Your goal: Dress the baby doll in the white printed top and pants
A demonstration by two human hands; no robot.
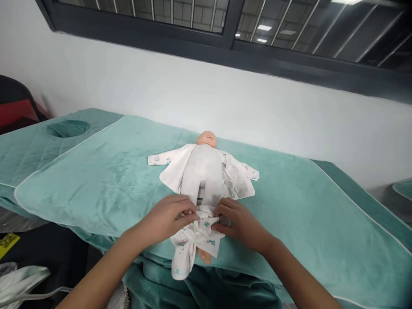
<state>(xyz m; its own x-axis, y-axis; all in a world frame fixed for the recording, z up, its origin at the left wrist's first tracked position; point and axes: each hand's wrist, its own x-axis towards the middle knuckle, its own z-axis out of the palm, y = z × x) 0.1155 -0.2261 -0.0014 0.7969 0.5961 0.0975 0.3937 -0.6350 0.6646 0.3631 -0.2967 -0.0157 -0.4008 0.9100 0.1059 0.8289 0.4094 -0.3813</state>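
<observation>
A baby doll (207, 139) lies on its back, its head toward the wall and its legs toward me. An open white baby jacket (174, 169) with printed sleeves is spread under its grey-white cloth torso (203, 169). Printed white baby pants (184, 257) are gathered around the doll's lower legs; one foot (204, 256) shows below them. My left hand (175, 216) pinches the left side of the pants' waistband. On the opposite side, my right hand (236, 221) grips the waistband between thumb and fingers.
A green plush cover (96, 171) lies over the bed beneath the doll. At the far left the bed has a round face hole (68, 128). A white wall with a dark-framed window (222, 40) stands behind. A black and red chair (16, 105) is at left.
</observation>
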